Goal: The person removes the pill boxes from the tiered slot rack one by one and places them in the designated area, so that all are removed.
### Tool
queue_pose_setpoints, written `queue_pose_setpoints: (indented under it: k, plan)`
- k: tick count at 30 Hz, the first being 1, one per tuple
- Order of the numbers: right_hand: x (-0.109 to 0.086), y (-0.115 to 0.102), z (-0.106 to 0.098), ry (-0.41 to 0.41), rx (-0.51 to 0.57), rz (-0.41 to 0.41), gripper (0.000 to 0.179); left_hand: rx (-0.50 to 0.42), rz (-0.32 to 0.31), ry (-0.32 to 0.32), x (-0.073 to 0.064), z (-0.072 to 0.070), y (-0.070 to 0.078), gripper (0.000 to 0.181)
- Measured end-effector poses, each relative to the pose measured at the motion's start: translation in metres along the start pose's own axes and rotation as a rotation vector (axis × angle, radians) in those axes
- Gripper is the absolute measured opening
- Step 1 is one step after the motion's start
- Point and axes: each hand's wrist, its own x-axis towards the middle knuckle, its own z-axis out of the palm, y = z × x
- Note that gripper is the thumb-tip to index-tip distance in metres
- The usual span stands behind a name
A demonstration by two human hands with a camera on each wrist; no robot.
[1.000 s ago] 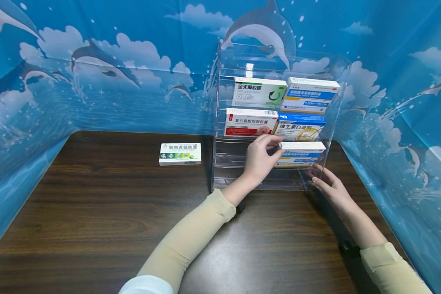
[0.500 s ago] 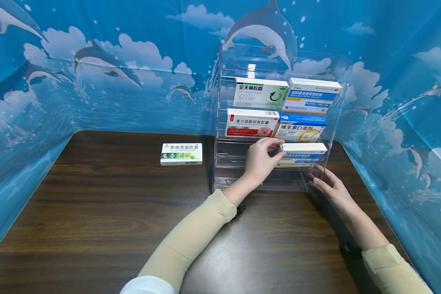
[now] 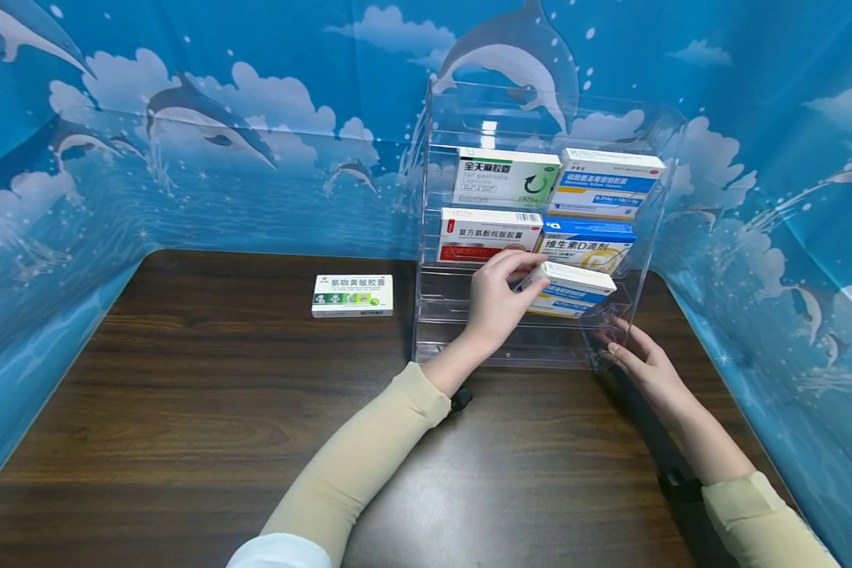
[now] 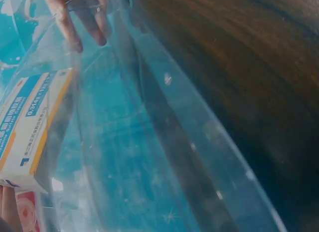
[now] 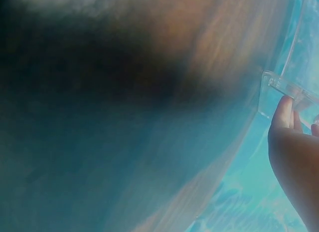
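My left hand (image 3: pixel 498 298) pinches the left end of a white medicine box (image 3: pixel 571 293) with blue and orange bands. The box is tilted, its right end lower, at the third tier of a clear acrylic display rack (image 3: pixel 500 347). In the left wrist view the same box (image 4: pixel 31 124) stands out at a slant, fingers at its lower end. At the rack's lower right corner, my right hand (image 3: pixel 646 369) holds the side panel, thumb in front and the other fingers partly behind the clear plastic. The right wrist view shows this hand (image 5: pixel 294 152) at the rack's edge.
Higher tiers hold a green-white box (image 3: pixel 506 178), another blue-white box (image 3: pixel 606 184), a red-white box (image 3: pixel 490 235) and a vitamin D drops box (image 3: pixel 588 244). Left of the rack, a green-striped medicine box (image 3: pixel 353 296) lies on the wooden table (image 3: pixel 206 394). A dolphin-print curtain (image 3: pixel 255 158) surrounds the table.
The blue-white box in my left hand has shifted left and slightly up, going from level to tilted. My left hand moved with it; the right hand stays at the rack.
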Motion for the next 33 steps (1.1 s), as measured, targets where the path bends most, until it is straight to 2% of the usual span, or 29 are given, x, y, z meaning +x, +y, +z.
queue_pose_setpoints:
  k: [7,14,17,22,28,33]
  plan:
    - [-0.002,0.001,0.0,-0.005,-0.019,0.008,0.062,-0.074,-0.056,0.046,0.002,-0.012,0.003,0.026]
    - [-0.001,0.0,0.0,-0.003,-0.044,0.049,0.064,-0.136,-0.112,0.092,0.005,-0.029,0.015,0.029]
    - [0.0,-0.002,-0.001,0.0,-0.088,0.068,0.065,-0.162,-0.151,0.109,0.008,-0.041,0.021,0.031]
    - [0.0,-0.004,-0.003,0.001,-0.145,0.091,0.067,-0.237,-0.266,0.122,0.008,-0.06,0.032,0.033]
    - [0.0,-0.003,-0.004,-0.004,-0.123,0.074,0.066,-0.322,-0.377,0.142,0.005,-0.087,0.045,0.031]
    - [0.0,0.0,-0.001,-0.013,-0.046,0.021,0.064,-0.376,-0.441,0.17,-0.001,-0.116,0.051,0.031]
